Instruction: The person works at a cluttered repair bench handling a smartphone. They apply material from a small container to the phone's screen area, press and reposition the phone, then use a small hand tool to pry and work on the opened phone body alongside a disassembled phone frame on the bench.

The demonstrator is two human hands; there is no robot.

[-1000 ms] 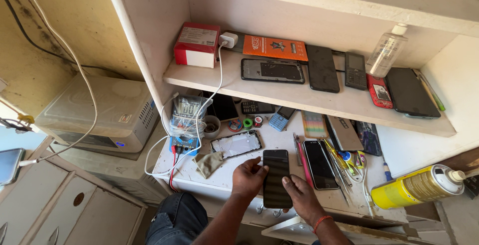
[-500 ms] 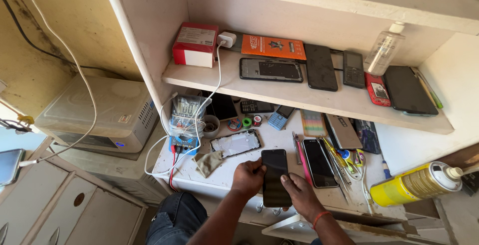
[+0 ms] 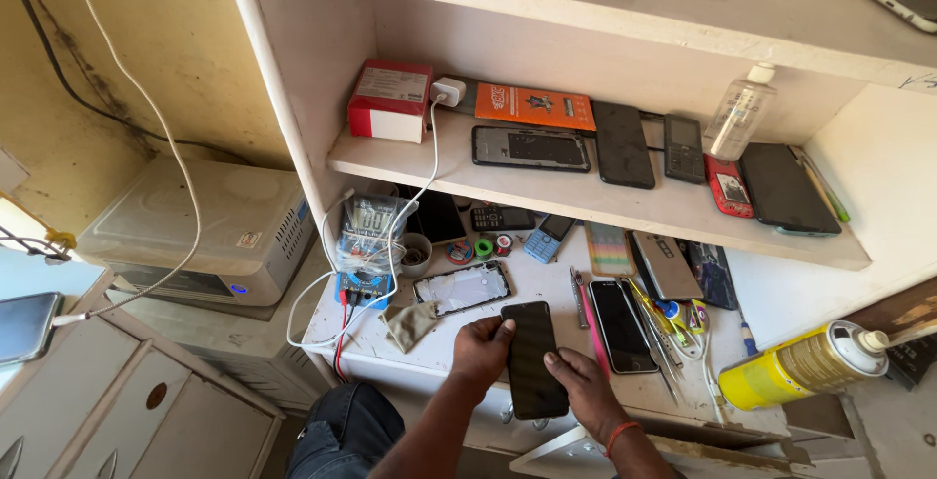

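Observation:
A black smartphone lies screen up near the front edge of the white worktop. My left hand grips its left edge with the thumb on the top corner. My right hand, with an orange band at the wrist, rests fingers on the phone's lower right part. Just behind my left hand lies an opened phone frame showing its white inside. Another black phone lies to the right.
A multimeter in a plastic bag with red and white leads stands at left beside a folded cloth. Tools and a pink stick lie right. A yellow spray can lies far right. The shelf above holds several phones and a clear bottle.
Both hands stay on the black phone; the phone has shifted slightly toward me and my right fingers have slid a little along its lower part.

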